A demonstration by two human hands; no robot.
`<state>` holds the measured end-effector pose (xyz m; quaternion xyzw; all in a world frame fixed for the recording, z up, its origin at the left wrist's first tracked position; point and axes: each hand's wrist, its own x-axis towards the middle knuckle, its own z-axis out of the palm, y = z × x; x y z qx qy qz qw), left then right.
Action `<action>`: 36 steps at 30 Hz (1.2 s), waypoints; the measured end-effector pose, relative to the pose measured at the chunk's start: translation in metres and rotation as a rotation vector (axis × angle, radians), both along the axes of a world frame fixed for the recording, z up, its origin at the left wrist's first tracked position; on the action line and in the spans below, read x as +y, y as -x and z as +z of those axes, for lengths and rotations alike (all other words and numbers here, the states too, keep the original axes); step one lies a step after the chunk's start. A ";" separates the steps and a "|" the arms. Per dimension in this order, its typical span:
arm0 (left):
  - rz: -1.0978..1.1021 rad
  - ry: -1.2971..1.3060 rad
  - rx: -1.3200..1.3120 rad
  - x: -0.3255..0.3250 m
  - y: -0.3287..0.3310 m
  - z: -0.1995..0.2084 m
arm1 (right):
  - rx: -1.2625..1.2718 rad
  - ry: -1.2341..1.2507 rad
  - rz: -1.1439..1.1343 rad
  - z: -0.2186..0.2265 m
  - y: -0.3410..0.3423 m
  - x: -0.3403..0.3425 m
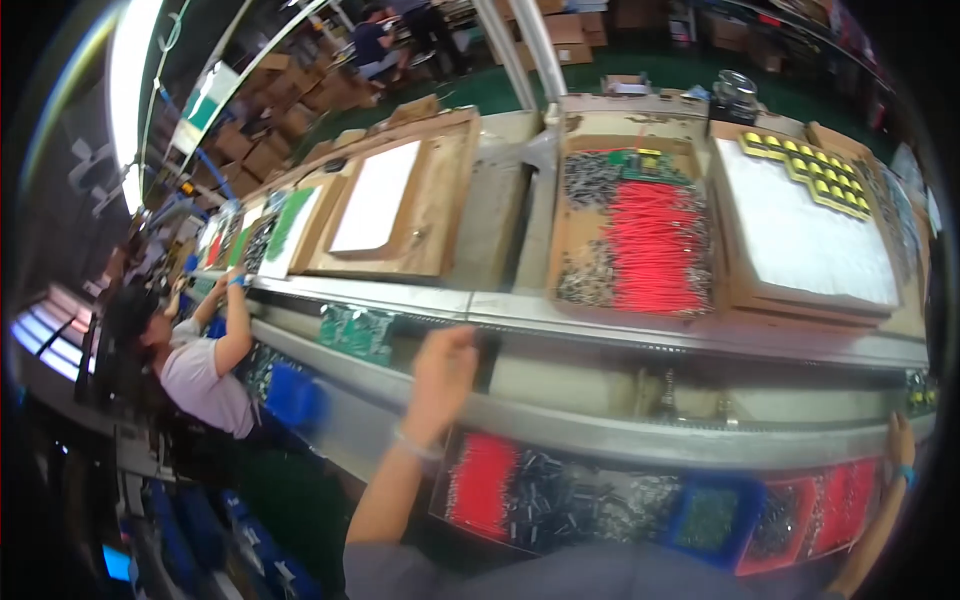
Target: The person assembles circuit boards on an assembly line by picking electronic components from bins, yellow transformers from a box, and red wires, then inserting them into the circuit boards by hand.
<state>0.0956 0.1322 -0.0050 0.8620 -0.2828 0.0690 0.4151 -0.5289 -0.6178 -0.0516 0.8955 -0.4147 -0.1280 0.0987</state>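
Note:
My left hand (443, 372), with a light band at the wrist, is raised over the conveyor's near rail. Its fingers look curled together; motion blurs them, and anything in them is hidden. Left of it, green circuit boards (357, 332) lie on the conveyor (590, 372). At the far right edge my right hand (901, 440), a blue band on its wrist, is at the near rail. Close beyond it sits a green board with yellow parts (920, 390). The right fingers are too small and unclear to read.
Below the rail are bins of red parts (482, 485), dark components (550, 505) and a blue tray (712, 515). Across the conveyor stand a carton of red-sleeved parts (655, 240) and yellow components (810, 175) on white foam (800, 240). A co-worker (205, 370) works at the left.

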 end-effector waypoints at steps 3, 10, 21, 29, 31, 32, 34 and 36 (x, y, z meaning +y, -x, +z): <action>0.394 -0.047 0.027 0.077 -0.050 -0.018 | -0.197 -0.094 -0.225 -0.030 -0.018 -0.014; 0.585 -0.107 0.043 0.193 -0.133 -0.052 | -0.139 -0.019 -0.198 -0.019 -0.057 0.020; 0.348 -0.425 -0.048 0.143 -0.096 -0.032 | -0.398 0.272 0.307 0.063 -0.242 0.230; 0.033 -0.358 0.031 0.079 -0.030 -0.014 | -0.716 -0.415 0.946 0.134 -0.446 0.428; -0.079 -0.374 -0.002 0.055 -0.018 -0.011 | -0.679 -0.389 0.995 0.119 -0.491 0.435; -0.143 -0.388 -0.026 0.043 -0.012 -0.013 | -0.666 -0.355 1.019 0.109 -0.515 0.437; -0.251 -0.389 -0.081 0.016 0.005 -0.012 | -0.652 -0.274 1.008 0.089 -0.559 0.436; -0.340 -0.366 -0.083 -0.012 0.025 -0.009 | -0.639 -0.227 0.996 0.069 -0.594 0.439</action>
